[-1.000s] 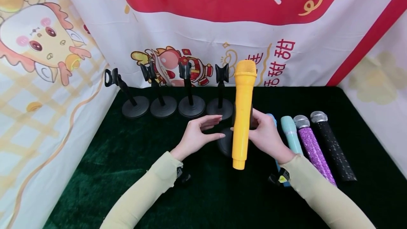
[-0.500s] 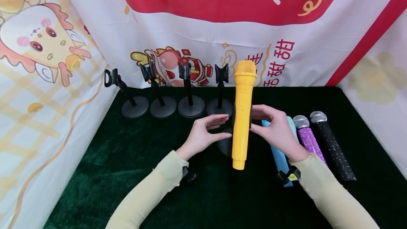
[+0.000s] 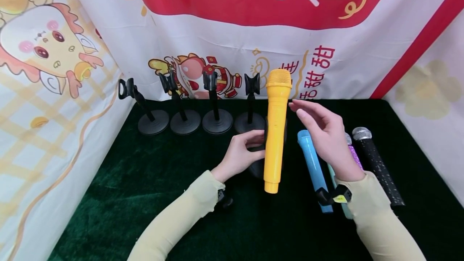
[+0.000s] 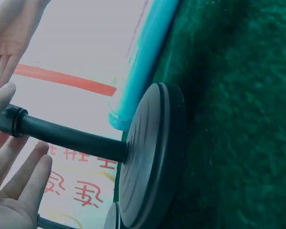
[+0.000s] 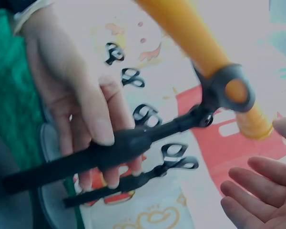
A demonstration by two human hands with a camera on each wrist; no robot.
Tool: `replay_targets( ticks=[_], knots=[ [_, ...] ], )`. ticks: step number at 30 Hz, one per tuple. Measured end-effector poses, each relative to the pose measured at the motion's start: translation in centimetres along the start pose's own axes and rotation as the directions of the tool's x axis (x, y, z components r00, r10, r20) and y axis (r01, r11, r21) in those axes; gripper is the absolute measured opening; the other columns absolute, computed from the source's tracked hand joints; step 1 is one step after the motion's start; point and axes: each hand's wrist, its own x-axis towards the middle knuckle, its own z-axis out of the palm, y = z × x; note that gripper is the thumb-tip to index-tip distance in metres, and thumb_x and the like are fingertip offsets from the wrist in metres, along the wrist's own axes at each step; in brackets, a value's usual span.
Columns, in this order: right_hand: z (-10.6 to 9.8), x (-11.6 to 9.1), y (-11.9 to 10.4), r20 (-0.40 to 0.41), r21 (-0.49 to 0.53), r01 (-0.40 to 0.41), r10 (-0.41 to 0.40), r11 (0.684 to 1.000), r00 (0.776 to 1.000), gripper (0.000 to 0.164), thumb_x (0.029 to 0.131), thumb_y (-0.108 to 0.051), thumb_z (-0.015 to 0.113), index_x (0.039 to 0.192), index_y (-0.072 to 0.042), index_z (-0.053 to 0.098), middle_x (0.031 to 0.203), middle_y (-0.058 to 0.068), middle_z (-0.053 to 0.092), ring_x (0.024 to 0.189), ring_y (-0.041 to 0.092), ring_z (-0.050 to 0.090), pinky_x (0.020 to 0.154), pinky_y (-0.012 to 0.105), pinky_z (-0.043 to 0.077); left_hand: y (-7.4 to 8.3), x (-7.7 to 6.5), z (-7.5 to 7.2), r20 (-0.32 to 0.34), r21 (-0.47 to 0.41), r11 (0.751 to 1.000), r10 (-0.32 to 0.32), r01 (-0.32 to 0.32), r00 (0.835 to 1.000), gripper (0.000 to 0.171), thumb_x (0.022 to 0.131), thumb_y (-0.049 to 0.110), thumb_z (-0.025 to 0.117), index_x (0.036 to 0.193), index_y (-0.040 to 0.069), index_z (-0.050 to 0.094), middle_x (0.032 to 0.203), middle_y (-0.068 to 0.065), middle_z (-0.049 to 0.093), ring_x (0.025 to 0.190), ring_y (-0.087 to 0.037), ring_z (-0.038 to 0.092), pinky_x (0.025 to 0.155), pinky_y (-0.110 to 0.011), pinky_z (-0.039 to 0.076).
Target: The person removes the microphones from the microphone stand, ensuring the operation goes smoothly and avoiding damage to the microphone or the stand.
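Note:
A yellow microphone [image 3: 277, 132] sits tilted in the clip [image 5: 243, 78] of a black microphone stand [image 4: 71, 136], whose round base rests on the cloth. In the head view the microphone hides most of that stand. My left hand [image 3: 237, 156] grips the stand's pole at its thicker collar, thumb on one side and fingers on the other. My right hand [image 3: 330, 142] is raised just right of the microphone, apart from it, fingers extended and holding nothing. Below that hand lies a blue microphone [image 3: 312, 164].
Several black microphone stands [image 3: 217, 122] with bare clips line the back left of the green cloth [image 3: 145, 196]. At the right lie a purple glitter microphone [image 3: 353, 152], a black one [image 3: 378, 168] and a partly hidden mint one [image 3: 346, 210]. Printed curtains [image 3: 217, 39] hang behind.
My right hand has let go of the stand and moved up and right. My left hand has moved right and taken hold of the pole. The yellow microphone has stayed in place.

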Motion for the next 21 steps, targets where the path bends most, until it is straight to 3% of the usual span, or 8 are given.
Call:
replay_targets(
  ticks=[6, 11, 17, 21],
  knots=[
    [0.7, 0.3, -0.9, 0.038, 0.092, -0.027, 0.024, 0.995, 0.999, 0.034, 0.105, -0.02, 0.061, 0.137, -0.009, 0.064, 0.131, 0.008, 0.066, 0.121, 0.026, 0.062, 0.101, 0.027, 0.05, 0.4, 0.3, 0.4, -0.014, -0.003, 1.0, 0.027, -0.027, 1.0, 0.04, 0.087, -0.002, 0.079, 0.125, 0.006, 0.069, 0.116, -0.003, 0.072, 0.103, -0.012, 0.069, 0.088, -0.031, 0.058],
    [1.3, 0.5, -1.7, 0.085, 0.105, -0.113, 0.105, 0.988, 0.991, 0.042, 0.104, -0.025, 0.063, 0.142, -0.008, 0.059, 0.136, 0.007, 0.063, 0.122, 0.019, 0.061, 0.102, 0.027, 0.049, 0.6, 0.6, 0.5, -0.02, 0.014, 0.999, 0.035, -0.035, 0.999, 0.035, 0.087, -0.003, 0.079, 0.121, 0.005, 0.07, 0.111, -0.003, 0.073, 0.098, -0.012, 0.07, 0.085, -0.03, 0.059],
    [2.0, 0.7, -2.0, 0.13, 0.112, -0.184, 0.169, 0.977, 0.977, 0.046, 0.104, -0.029, 0.063, 0.142, -0.005, 0.058, 0.127, 0.012, 0.066, 0.109, 0.022, 0.064, 0.096, 0.025, 0.052, 0.8, 0.9, 0.6, -0.022, 0.036, 0.999, 0.03, -0.029, 0.999, 0.031, 0.088, -0.002, 0.078, 0.118, 0.003, 0.072, 0.108, -0.005, 0.073, 0.095, -0.012, 0.07, 0.083, -0.029, 0.059],
    [2.6, 0.9, -2.1, 0.167, 0.179, -0.213, 0.184, 0.961, 0.969, 0.045, 0.104, -0.03, 0.063, 0.14, -0.005, 0.058, 0.126, 0.011, 0.067, 0.109, 0.025, 0.064, 0.097, 0.027, 0.052, 0.9, 1.0, 0.5, -0.016, 0.038, 0.999, 0.022, -0.022, 1.0, 0.03, 0.088, -0.002, 0.078, 0.117, 0.003, 0.072, 0.108, -0.006, 0.074, 0.095, -0.012, 0.07, 0.083, -0.028, 0.059]
  ],
)
